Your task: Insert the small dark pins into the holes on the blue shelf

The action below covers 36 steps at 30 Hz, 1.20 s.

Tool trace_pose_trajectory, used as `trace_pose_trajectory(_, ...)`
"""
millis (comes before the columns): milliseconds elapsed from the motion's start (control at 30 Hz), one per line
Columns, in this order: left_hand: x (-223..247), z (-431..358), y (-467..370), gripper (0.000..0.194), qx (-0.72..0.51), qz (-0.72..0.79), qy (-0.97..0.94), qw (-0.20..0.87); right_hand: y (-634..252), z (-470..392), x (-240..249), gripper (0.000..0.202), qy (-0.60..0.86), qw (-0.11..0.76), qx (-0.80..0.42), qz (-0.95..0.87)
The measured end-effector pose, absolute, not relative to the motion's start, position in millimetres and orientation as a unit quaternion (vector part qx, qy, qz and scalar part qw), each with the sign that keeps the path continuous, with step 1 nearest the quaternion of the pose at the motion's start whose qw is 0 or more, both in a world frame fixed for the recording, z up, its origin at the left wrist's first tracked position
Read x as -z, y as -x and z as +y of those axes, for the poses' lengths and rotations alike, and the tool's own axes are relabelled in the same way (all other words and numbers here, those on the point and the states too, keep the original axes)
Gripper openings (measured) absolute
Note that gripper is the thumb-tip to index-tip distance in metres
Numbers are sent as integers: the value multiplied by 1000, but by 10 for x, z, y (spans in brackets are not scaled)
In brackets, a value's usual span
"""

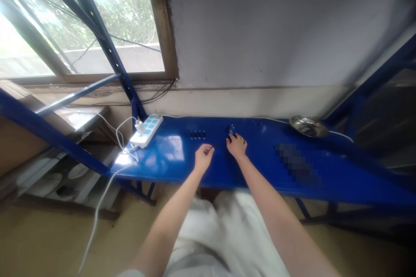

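My left hand (pixel 203 157) is pinched on a small dark piece (pixel 210 148) just above the blue table. To the right, my right hand (pixel 237 145) reaches down at a little group of small clear and dark parts (pixel 231 130), its fingertips at their near side. The fingers are bent and partly spread, and I see nothing held between them. Several small dark cylinders (pixel 197 135) stand in a row beyond my left hand.
The blue table (pixel 182 169) bears a white power strip (pixel 147 131) with a plug and cable at the left. A round metal dish (pixel 308 126) lies at the back right, with a blurred dark object (pixel 297 162) nearer. Blue frame posts rise at both sides.
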<state>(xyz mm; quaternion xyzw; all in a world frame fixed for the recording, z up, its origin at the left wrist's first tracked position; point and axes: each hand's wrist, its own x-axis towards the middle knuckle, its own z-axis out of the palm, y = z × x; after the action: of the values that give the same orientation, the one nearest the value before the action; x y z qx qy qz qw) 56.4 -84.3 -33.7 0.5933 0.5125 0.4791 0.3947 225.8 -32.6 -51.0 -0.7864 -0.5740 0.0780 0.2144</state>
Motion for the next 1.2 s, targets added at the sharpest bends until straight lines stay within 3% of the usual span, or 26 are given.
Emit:
trace_pose_trajectory(233,344,-843,-563,17,-483,526,-584,385,-2279,-260,541,46,779,214,-81,-584)
trace_pose_trajectory(400,356,-846,-563,18,-492,527,-576,385,-2269,-294,541,42,758,263,-83,-591)
trace_pose_trajectory(633,374,-826,-558,17,-535,513,-560,370,-2098,-590,360,32,647,458,-61,-606)
trace_pose_trajectory(767,339,-835,-544,19,-544,510,-542,386,-1959,-797,179,26,615,562,-153,-532)
trace_pose_trajectory(933,315,-858,-530,20,-548,515,-537,381,-1882,-932,86,27,596,555,-215,-540)
trace_pose_trajectory(1200,337,-848,-530,18,-551,518,-531,383,-1934,-924,105,26,608,528,-214,-554)
